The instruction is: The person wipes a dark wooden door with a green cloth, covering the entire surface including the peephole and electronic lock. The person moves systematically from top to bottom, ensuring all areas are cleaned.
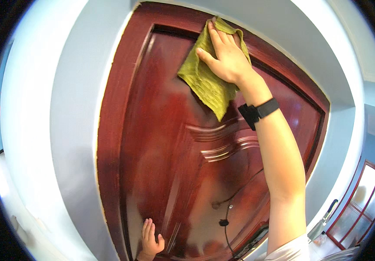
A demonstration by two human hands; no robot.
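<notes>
A dark red, glossy wooden door (154, 130) with carved curved mouldings fills the middle of the view. My right hand (228, 55) presses a yellow-green cloth (212, 88) flat against the top rail of the door frame and the upper edge of the door; the cloth's lower corner hangs over the panel. A black band circles the right wrist. Low on the door, my left hand (151, 238) rests with its palm towards the panel and fingers pointing up, holding nothing.
A black cable (226, 231) with a small dark piece on it hangs in front of the door. The door's handle plate (256, 238) is at lower right. Pale walls (73, 130) surround the frame. A red-framed glazed door or window (358, 205) stands at far right.
</notes>
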